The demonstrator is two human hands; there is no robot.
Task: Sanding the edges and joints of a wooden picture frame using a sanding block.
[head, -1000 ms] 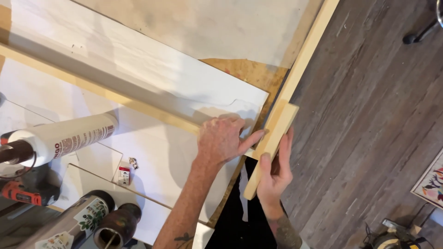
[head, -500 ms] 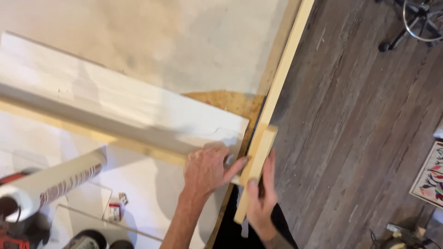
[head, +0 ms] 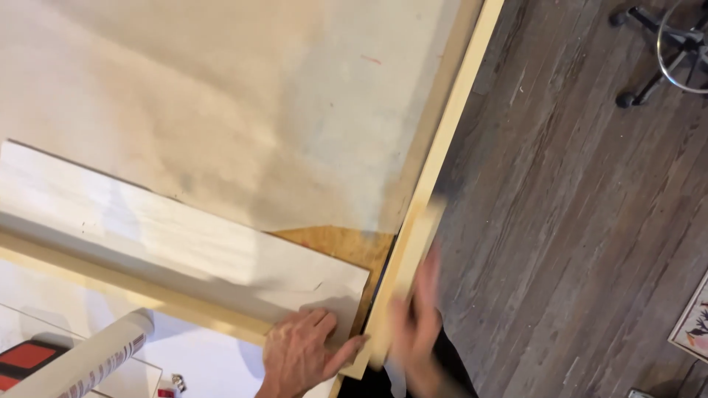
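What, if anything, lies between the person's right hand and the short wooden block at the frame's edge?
Nothing visible: the right hand, motion-blurred, is already against the short wooden block, which lies along the long wooden strip. The left hand presses flat on the white panel beside it.

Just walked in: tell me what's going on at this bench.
A person leans over a workbench. The left hand lies flat on a pale board, near its corner. The right hand, blurred with motion, grips a short wood block against the long wooden strip at the bench's edge. A rolled tube lies at lower left.
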